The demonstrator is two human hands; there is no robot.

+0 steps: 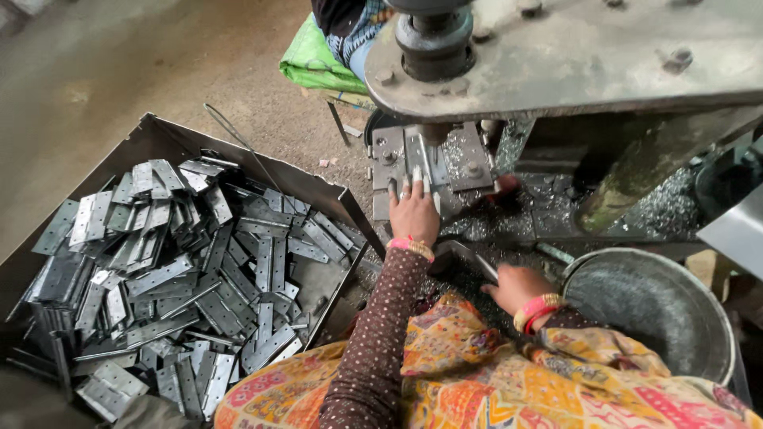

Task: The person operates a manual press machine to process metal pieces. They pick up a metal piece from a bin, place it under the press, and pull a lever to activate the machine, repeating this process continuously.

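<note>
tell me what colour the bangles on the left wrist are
Pink and gold bangles, just behind the left hand; head view shows them best.

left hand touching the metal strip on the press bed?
Touching. Head view: the left hand's fingertips rest on the metal strip lying on the press bed.

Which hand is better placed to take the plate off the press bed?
Probably the left hand: its fingers already rest on the metal plate under the punch. The right hand sits lower, gripping a bar.
</note>
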